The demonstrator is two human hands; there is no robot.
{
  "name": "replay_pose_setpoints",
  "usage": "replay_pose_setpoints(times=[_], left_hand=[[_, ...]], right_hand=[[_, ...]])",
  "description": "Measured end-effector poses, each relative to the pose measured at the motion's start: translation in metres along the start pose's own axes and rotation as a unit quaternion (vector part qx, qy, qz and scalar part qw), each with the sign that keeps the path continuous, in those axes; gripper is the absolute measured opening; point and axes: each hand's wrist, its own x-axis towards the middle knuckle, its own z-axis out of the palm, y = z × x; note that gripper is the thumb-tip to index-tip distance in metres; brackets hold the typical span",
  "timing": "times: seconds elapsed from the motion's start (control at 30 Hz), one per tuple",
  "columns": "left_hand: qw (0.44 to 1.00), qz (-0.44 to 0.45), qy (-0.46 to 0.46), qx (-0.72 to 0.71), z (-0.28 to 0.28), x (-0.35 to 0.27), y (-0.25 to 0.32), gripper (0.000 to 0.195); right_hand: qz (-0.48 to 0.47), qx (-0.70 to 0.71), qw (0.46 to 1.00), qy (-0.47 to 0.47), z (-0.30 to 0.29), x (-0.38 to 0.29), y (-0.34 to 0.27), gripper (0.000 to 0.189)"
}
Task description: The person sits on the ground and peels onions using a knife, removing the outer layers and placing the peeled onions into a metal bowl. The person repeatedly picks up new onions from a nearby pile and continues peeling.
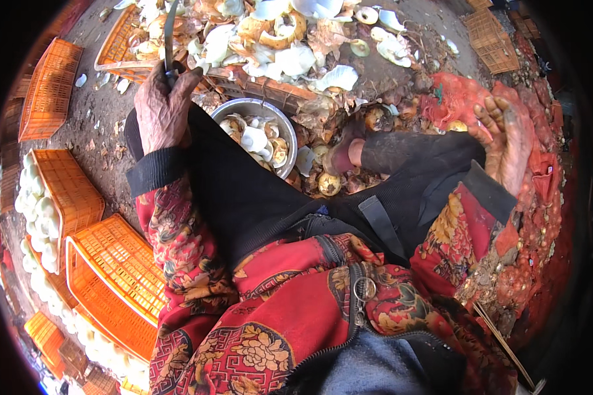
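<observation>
My left hand (pixel 165 106) is closed around the handle of a knife (pixel 169 34), whose blade points upward in the view, beside a crate heaped with peels. My right hand (pixel 504 138) rests by my right knee, palm up with loosely curled fingers and nothing visible in it. Beside it lie red mesh sacks (pixel 454 98). A metal bowl (pixel 292 133) between my legs holds peels and onion pieces (pixel 254 139). White and brown onion peels (pixel 291 59) are piled on the crate ahead. A brownish onion (pixel 329 183) lies on the ground between my legs.
Orange plastic crates (pixel 113 276) stand at the left, with peeled white onions (pixel 42 222) in some. Another orange crate (pixel 49 89) stands farther up. More red mesh sacks (pixel 529 247) line the right side. A crate (pixel 491 42) stands at the upper right.
</observation>
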Motion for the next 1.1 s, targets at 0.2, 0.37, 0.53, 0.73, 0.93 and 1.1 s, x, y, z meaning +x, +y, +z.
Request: replay_pose_setpoints(times=[0.2, 0.37, 0.53, 0.73, 0.93, 1.1], left_hand=[[0.991, -0.105, 0.016, -0.082, -0.005, -0.006, 0.017, 0.023], [0.997, -0.059, 0.010, -0.041, 0.007, -0.002, 0.012, 0.020], [0.995, -0.086, -0.001, 0.040, 0.003, -0.001, 0.013, 0.019], [0.990, -0.020, -0.002, 0.138, 0.016, 0.002, 0.007, 0.026], [0.983, -0.019, 0.012, 0.181, 0.009, 0.001, -0.005, 0.024], [0.983, 0.004, -0.006, 0.184, 0.013, 0.003, -0.002, 0.026]], right_hand=[[-0.008, 0.032, 0.999, 0.029, -0.003, 0.011, 0.014, 0.035], [-0.002, 0.032, 0.991, 0.132, -0.038, 0.015, 0.038, 0.030], [0.124, -0.028, 0.983, 0.134, -0.073, 0.022, 0.153, 0.027], [0.266, -0.095, 0.945, 0.162, -0.078, -0.003, 0.230, 0.027], [0.231, -0.260, 0.932, 0.106, -0.092, -0.026, 0.284, 0.022], [0.055, -0.375, 0.918, 0.118, -0.083, -0.026, 0.349, 0.022]])
